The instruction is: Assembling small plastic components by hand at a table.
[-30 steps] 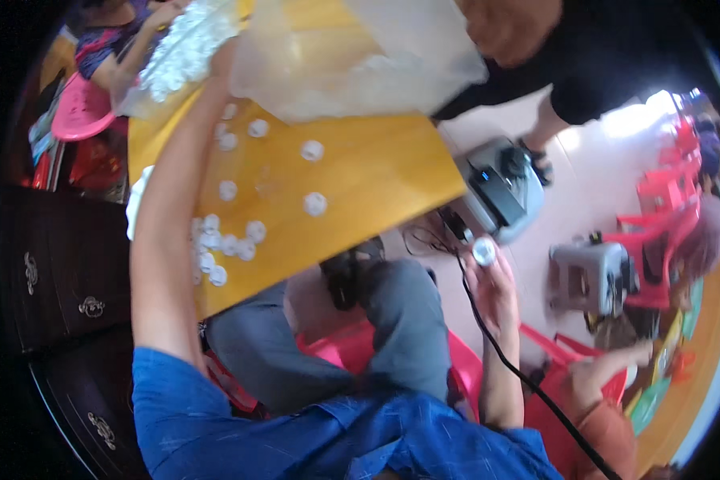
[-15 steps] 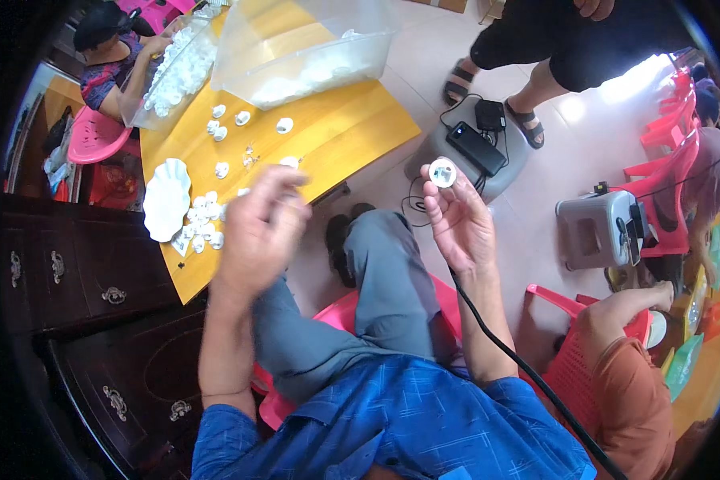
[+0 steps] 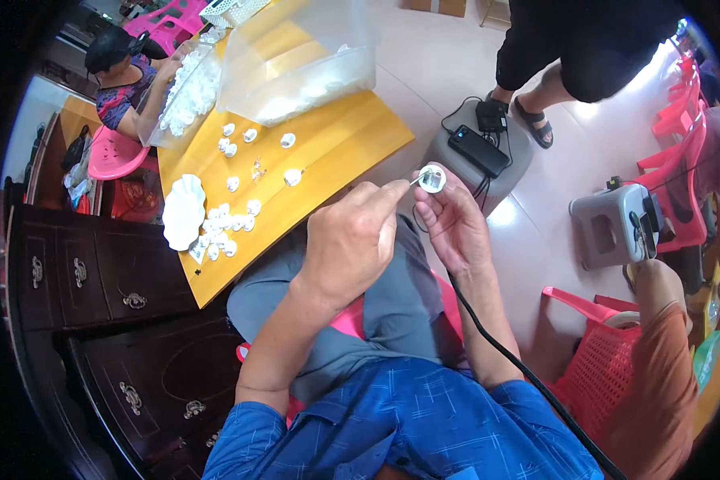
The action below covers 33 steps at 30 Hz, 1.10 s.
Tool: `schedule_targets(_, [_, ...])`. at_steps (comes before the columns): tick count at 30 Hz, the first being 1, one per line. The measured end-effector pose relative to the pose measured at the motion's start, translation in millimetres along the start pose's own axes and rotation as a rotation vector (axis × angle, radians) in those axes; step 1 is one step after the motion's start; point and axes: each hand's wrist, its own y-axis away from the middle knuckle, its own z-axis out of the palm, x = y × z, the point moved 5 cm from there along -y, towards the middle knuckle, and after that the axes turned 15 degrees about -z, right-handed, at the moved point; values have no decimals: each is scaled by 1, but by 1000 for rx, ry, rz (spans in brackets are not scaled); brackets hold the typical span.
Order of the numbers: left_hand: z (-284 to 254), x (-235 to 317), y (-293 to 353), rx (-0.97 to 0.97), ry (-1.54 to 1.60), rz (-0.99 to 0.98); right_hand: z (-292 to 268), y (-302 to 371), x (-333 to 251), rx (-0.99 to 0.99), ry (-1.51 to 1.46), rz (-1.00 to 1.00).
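My right hand (image 3: 460, 228) is closed by its fingertips on a small round white part (image 3: 433, 179), its open face turned up with small metallic-looking details inside. Close beside it, my left hand (image 3: 348, 240) makes a pinch. A thin, light-coloured tip (image 3: 413, 182) sticks out from those fingers to the rim of the round part; what it belongs to is mostly hidden. On the yellow table (image 3: 336, 152) to the left, several similar white parts (image 3: 230, 220) lie clustered by a scalloped white dish (image 3: 184, 212), with others scattered farther back.
Clear plastic bins (image 3: 296, 80) of white pieces stand at the table's far side, where a person (image 3: 128, 88) sits. A grey stool (image 3: 488, 156) carries black power adapters (image 3: 478, 150). A black cable (image 3: 504, 344) runs along my right forearm. Dark drawers (image 3: 136, 352) stand at left, pink chairs (image 3: 600, 352) at right.
My left hand has moved from over the table's edge rightward to the round white part. My right hand still holds that part, shifted slightly left. At right, a neighbour's arm has reached forward.
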Motion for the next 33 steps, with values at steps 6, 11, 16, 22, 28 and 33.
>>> schedule_targets(6, [0, -1, 5, -7, 10, 13, 7, 0, 1, -23, 42, -13])
schedule_targets(11, [3, -6, 5, -20, 25, -9, 6, 2, 3, -35, 57, -18])
schedule_targets(16, [6, -8, 4, -31, 54, -31, 6, 1, 3, -25, 81, -27])
schedule_targets(22, [4, -6, 3, -42, 56, -56, 5, 1, 4, -14, 129, -44])
schedule_targets(28, [9, -10, 3, -85, 107, -70, 5, 2, 3, -20, 109, -42])
schedule_targets(33, [7, -12, 4, -59, 169, -83, 3, 2, 2, 10, 72, -26])
